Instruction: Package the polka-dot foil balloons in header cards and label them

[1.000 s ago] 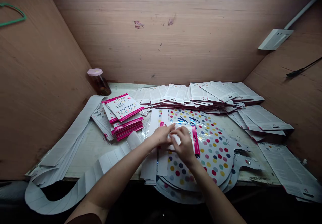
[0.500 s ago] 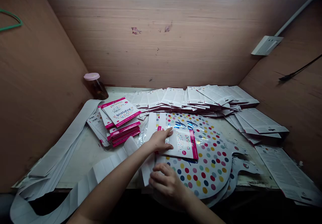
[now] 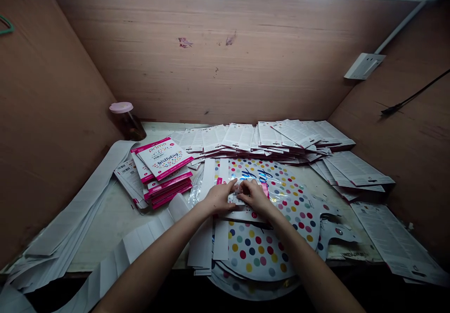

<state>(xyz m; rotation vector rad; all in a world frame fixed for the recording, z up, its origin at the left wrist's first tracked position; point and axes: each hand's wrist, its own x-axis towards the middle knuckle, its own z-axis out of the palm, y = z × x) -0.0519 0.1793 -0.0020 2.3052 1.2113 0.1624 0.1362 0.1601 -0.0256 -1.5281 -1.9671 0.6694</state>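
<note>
A printed packaging card [image 3: 235, 215] with a pink edge lies on the stack of dotted balloons [image 3: 260, 252], mostly covered by my hands. My left hand [image 3: 220, 198] rests on the card's left part, thumb and fingers apart. Over the card's middle, the fingertips of my right hand [image 3: 256, 197] are pinched together close to my left fingers. Something small and pale shows at those fingertips, too small to name. White paper strips [image 3: 221, 238] lie along the left side of the balloons.
Pink-and-white cards [image 3: 168, 158] are stacked on the left. Rows of white cards [image 3: 239, 136] line the back and right [image 3: 355, 167]. A long folded paper band [image 3: 140, 233] runs off the front left. A lidded jar [image 3: 128, 121] stands in the back left corner.
My right hand went down to the paper strips at the front, then came back up over the card and pinched. My left hand has stayed on the card. The view has shifted slightly.
</note>
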